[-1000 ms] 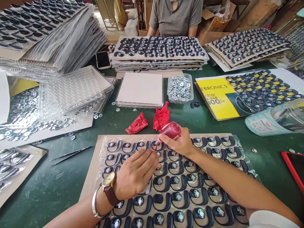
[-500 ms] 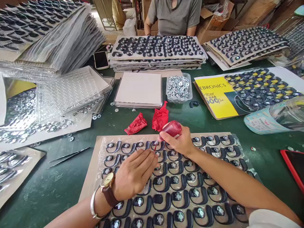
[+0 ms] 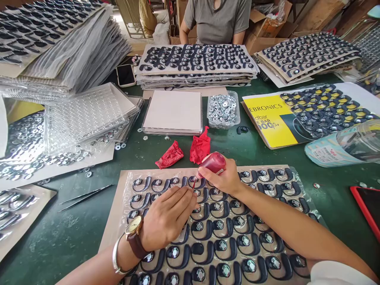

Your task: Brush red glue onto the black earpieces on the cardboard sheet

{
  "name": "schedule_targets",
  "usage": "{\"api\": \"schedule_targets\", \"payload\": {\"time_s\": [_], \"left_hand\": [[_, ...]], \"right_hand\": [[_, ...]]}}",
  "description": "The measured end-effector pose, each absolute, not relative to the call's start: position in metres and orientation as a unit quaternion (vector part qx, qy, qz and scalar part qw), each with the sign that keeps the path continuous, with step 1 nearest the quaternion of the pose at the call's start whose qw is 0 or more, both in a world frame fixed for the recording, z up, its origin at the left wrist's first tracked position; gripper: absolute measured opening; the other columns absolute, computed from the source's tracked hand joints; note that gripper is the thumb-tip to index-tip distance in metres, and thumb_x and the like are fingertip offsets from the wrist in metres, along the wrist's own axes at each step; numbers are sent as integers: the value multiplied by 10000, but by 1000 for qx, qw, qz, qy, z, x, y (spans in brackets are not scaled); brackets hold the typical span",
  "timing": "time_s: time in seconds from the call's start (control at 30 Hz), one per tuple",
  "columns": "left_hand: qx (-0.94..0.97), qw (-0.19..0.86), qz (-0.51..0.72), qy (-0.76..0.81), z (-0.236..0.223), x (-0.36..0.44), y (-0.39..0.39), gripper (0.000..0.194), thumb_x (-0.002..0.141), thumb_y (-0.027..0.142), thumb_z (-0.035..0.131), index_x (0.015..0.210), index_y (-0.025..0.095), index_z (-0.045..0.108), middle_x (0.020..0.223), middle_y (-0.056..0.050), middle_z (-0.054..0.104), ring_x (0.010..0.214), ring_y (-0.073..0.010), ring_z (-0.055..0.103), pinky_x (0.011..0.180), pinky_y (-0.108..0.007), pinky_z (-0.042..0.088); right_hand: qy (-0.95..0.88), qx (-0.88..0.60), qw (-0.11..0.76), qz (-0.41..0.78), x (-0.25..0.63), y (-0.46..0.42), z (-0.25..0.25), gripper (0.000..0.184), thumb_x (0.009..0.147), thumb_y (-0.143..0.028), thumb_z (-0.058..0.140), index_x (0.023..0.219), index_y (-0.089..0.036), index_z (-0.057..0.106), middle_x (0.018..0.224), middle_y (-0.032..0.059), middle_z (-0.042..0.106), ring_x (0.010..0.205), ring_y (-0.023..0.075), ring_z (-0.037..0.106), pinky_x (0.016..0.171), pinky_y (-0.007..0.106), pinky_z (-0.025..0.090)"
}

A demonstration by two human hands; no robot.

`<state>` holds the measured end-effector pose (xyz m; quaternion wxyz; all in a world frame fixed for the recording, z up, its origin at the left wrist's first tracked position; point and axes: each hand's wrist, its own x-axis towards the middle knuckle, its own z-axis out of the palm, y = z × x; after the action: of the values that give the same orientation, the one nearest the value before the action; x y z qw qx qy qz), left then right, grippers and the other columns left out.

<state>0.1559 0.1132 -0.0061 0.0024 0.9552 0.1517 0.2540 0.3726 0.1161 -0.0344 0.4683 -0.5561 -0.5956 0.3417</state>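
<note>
My right hand [image 3: 228,181] is wrapped round a red squeeze bottle [image 3: 215,162], which is tilted with its thin red tip down and to the left. That tip meets the fingertips of my left hand [image 3: 170,213], whose fingers are pressed together. What they hold is hidden; a pale, shiny bit shows under the palm. Beneath both hands lies a plastic-covered cardboard sheet [image 3: 114,215] carrying rows of black ear-hook shells [image 3: 221,246]. Most shells bear a round silvery disc; one [image 3: 197,248] near the middle shows plain black.
Black tweezers [image 3: 85,197] lie to the left. Beyond the sheet are two crumpled red wrappers [image 3: 170,155] and a clear tub of metal washers [image 3: 223,110]. A jar [image 3: 335,148] lies on the right. Stacked trays [image 3: 197,73] stand before a seated person [image 3: 216,23].
The view has shifted slightly. My right hand keeps the bottle tip at my left fingertips. The pale bit under my left palm shows differently. The person opposite has moved an arm a little.
</note>
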Motion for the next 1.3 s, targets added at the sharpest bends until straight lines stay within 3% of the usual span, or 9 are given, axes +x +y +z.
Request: {"api": "schedule_targets", "payload": {"time_s": [0.2, 0.73, 1.03, 1.3], "left_hand": [[953, 31, 253, 163, -4, 154, 115, 217, 975, 158, 485, 1079, 89, 663, 1004, -99, 735, 964, -208, 697, 866, -347, 573], [949, 65, 259, 168, -2, 156, 116, 198, 974, 143, 487, 1056, 87, 659, 990, -82, 737, 932, -208, 701, 845, -360, 567], [939, 114, 269, 184, -3, 153, 122, 196, 924, 108, 541, 1088, 102, 647, 1011, -79, 735, 942, -191, 699, 834, -337, 568], [921, 170, 280, 212, -3, 149, 128, 235, 888, 78, 566, 1089, 151, 663, 1011, -72, 738, 916, -181, 699, 833, -324, 572]], "right_hand": [[-548, -577, 515, 319, 373, 118, -39, 242, 851, -398, 708, 718, -205, 650, 621, -4, 724, 565, 157, 677, 616, 262, 519], [-571, -561, 505, 324, 371, 120, -36, 192, 835, -347, 728, 728, -204, 656, 631, -18, 730, 554, 136, 654, 595, 242, 499], [-577, -597, 471, 296, 373, 119, -32, 267, 876, -418, 667, 704, -217, 635, 601, 2, 717, 576, 173, 672, 660, 293, 521], [-578, -576, 485, 315, 374, 117, -30, 266, 888, -415, 650, 701, -227, 634, 603, 2, 719, 556, 171, 666, 624, 296, 533]]}}
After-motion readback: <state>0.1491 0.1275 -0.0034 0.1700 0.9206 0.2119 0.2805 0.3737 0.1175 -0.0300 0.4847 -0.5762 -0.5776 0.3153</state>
